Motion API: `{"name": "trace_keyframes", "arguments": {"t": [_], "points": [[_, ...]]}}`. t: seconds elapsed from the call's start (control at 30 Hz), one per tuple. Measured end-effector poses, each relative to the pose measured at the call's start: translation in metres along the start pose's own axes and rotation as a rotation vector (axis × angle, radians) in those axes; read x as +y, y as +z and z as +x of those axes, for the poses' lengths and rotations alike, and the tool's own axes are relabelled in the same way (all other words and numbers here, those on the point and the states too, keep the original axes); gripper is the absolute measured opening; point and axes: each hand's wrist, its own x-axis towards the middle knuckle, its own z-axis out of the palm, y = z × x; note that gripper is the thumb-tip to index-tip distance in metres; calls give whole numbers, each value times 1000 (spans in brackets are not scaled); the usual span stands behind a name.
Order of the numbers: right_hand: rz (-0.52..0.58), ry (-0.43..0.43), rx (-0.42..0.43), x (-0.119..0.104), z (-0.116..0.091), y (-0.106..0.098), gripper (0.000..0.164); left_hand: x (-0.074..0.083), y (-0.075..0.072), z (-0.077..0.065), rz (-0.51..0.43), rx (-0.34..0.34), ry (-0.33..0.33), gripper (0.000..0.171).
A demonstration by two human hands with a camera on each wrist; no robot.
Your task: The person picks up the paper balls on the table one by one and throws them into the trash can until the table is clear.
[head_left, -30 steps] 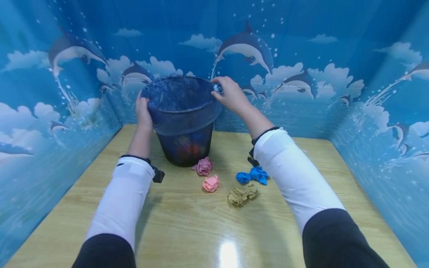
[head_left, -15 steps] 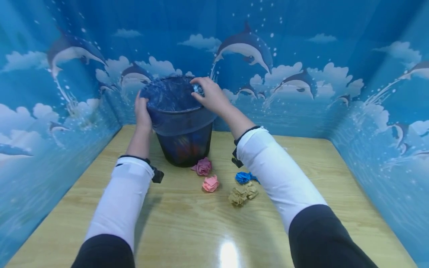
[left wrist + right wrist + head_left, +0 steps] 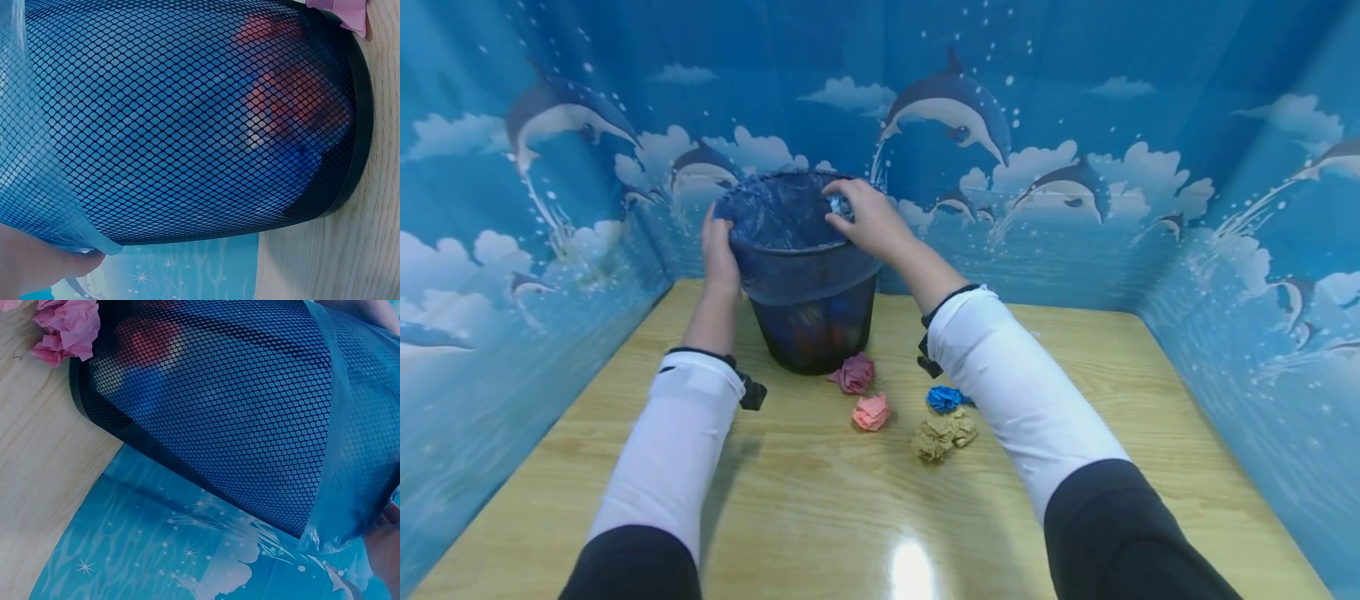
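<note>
A black mesh wastebasket [image 3: 812, 321] stands upright on the table, lined with a translucent blue bin liner [image 3: 805, 271] folded down over its rim. My left hand [image 3: 720, 254] grips the rim at its left side, over the liner; in the left wrist view the thumb lies along the liner's hem. At the right rim, my right hand [image 3: 872, 221] pinches a shiny, bunched bit of the liner between thumb and fingers. Through the mesh, red crumpled paper [image 3: 290, 103] and blue crumpled paper [image 3: 300, 175] show at the bottom of the basket.
A mauve paper ball [image 3: 855, 373] lies by the basket's base, a pink paper ball [image 3: 871, 412] just nearer. Tan crumpled paper [image 3: 943, 435] and blue crumpled paper [image 3: 946, 398], partly hidden by my right sleeve, lie to the right. A dolphin-print backdrop [image 3: 1075, 250] encloses the table.
My right hand has moved left and slightly inward over the basket's rim with the liner bunch, and the liner's right side has drawn in. My left hand has stayed in place.
</note>
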Motion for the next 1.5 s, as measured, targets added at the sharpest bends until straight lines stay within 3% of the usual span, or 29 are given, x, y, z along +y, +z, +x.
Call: {"name": "trace_keyframes", "arguments": {"t": [0.4, 0.73, 1.0, 1.5], "points": [[-5, 0, -8, 3, -2, -5, 46, 0, 1, 1, -4, -1, 2, 61], [-32, 3, -12, 12, -9, -21, 52, 1, 1, 0, -7, -5, 12, 62], [-68, 28, -82, 25, -18, -32, 66, 0, 0, 1, -2, 0, -4, 61], [-178, 74, -84, 58, -44, -46, 67, 1, 0, 2, 4, 1, -24, 61]]}}
